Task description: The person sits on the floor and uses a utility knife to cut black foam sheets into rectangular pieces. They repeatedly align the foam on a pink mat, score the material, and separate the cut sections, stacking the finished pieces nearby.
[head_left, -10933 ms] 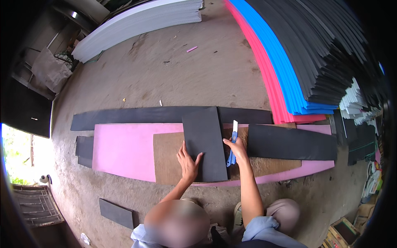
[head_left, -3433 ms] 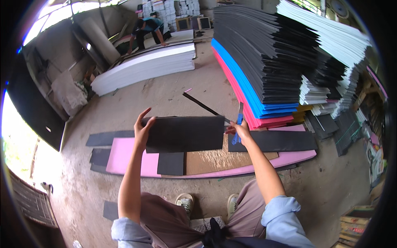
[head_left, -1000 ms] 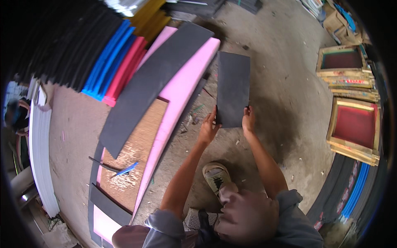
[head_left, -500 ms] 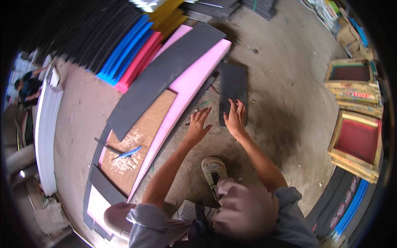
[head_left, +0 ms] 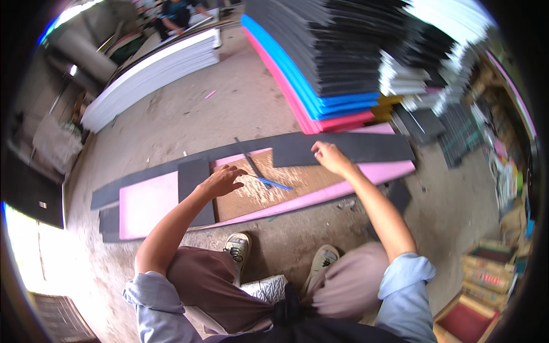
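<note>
My left hand [head_left: 223,182] is open, fingers loosely stretched, over the brown board [head_left: 309,177] near a short black foam piece [head_left: 196,171]. Just beside its fingertips lies a blue utility knife [head_left: 277,184], on a pale, scratched patch of the board. A thin black strip [head_left: 246,151] crosses the board's far edge. My right hand [head_left: 331,157] is open, fingers slightly bent, over a long black foam sheet [head_left: 372,147]; I cannot tell whether it touches. Pink foam [head_left: 150,203] shows beneath and around these pieces.
Stacked black sheets [head_left: 349,57], with blue and pink ones, stand beyond the board. White sheets [head_left: 154,74] form a long stack at far left, near another person [head_left: 174,17]. Wooden frames [head_left: 466,320] are piled at lower right. A dark piece [head_left: 397,197] lies behind my right forearm.
The view has swung left, so the foam and board now lie crosswise before me. My hands have moved from near the dark floor piece to over the board and long sheet, and stand farther apart.
</note>
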{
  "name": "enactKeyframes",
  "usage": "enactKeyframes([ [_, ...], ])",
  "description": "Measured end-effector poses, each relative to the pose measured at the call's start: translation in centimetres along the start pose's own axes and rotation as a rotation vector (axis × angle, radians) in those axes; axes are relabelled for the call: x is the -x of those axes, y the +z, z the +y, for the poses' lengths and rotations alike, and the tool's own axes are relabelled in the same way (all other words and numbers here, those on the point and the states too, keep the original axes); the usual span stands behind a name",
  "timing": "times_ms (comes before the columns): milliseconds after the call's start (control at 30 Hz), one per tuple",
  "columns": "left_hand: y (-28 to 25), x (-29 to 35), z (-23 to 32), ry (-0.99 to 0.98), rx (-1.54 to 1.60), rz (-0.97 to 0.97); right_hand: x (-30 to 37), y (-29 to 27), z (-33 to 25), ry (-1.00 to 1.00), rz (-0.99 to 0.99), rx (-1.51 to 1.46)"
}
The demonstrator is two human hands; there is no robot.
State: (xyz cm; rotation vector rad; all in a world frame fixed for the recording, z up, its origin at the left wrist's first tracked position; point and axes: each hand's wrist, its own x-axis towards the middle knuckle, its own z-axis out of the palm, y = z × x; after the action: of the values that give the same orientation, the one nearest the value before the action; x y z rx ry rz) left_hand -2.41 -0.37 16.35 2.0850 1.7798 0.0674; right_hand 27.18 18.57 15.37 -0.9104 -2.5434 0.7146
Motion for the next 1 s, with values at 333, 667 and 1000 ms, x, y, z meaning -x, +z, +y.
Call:
enactKeyframes([
  [333,9.4,4.1,-5.9,-0.236,0.092,-0.101,-1.0,19.6,-3.7,-0.101,-0.178,0.334],
  [667,14.5,-4.6,-3.9,-0.365,0.281,0.462,-0.6,18.9,1.9,0.494,0.215,-0.170],
  [1000,15.3,-9.0,-5.4,-0.308,0.282,0.538,-1.4,18.0,5.6,0.611,0.263,-0.771],
])
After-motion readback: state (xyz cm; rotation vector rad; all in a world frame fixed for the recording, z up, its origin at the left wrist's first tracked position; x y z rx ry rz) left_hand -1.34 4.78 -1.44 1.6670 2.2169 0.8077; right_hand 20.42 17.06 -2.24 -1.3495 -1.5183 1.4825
